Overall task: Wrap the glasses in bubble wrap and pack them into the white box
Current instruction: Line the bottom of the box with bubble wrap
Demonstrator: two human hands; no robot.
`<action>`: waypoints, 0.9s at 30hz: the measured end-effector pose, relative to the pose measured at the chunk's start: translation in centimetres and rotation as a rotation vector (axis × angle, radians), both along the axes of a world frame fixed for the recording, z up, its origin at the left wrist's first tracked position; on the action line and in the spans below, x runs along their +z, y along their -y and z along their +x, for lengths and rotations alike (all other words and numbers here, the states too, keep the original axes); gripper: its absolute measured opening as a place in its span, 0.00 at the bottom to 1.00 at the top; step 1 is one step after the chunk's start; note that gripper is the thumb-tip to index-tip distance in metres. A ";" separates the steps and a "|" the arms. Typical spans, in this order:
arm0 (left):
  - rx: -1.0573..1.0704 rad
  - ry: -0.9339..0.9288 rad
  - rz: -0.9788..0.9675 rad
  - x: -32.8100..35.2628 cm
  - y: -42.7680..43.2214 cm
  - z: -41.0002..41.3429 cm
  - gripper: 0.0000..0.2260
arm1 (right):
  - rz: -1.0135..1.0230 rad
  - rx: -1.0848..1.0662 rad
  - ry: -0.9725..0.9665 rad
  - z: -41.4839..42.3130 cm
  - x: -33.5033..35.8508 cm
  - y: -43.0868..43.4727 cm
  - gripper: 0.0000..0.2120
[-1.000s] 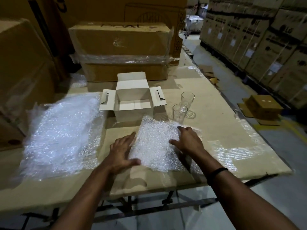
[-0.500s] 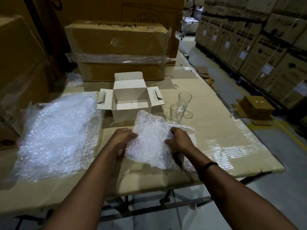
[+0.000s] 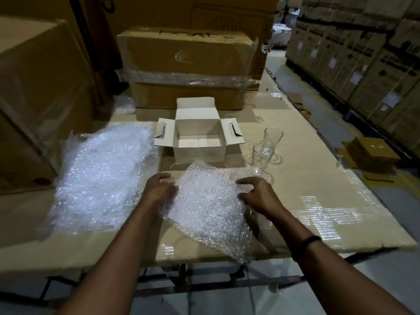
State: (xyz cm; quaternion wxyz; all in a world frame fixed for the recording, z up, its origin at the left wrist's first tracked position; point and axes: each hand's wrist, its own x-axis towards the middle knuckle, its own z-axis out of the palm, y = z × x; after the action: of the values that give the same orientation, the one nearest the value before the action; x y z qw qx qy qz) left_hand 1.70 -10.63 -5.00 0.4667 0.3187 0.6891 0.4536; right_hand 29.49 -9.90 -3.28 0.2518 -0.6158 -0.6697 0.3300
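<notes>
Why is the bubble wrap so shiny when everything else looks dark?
Head view: the warehouse is dim, so light glints off the bubble wrap sheet and the bigger bubble wrap pile; a glare patch shines on the taped table; near glass and far glass look soft; the wide lens bends edges.

The table is topped with brown cardboard, taped in places. A white box stands open near the middle, flaps spread. Just right of it two glasses stand upright, one behind the other. A bubble wrap pile lies at the left. A smaller sheet rests partly at the front, its near corner hanging over the edge. Stacked brown boxes sit at the far end
</notes>
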 end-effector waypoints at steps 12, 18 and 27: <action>-0.133 -0.125 0.007 -0.1 -2.2 -0.3 0.11 | -0.057 -0.115 -0.157 1.0 -1.0 1.3 0.06; -0.316 -0.316 0.147 0.2 -3.5 -0.1 0.12 | -0.137 -0.080 0.048 1.2 -1.1 1.3 0.22; -0.215 -0.325 0.280 -0.6 -3.4 -1.1 0.19 | 0.227 0.124 0.665 -2.0 -0.5 1.8 0.35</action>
State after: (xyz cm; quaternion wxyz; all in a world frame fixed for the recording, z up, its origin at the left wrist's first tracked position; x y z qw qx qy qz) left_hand 0.64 -7.20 -5.61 0.3465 0.5207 0.6477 0.4351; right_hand 27.50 -11.74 -3.78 0.0664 -0.6160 -0.7834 0.0497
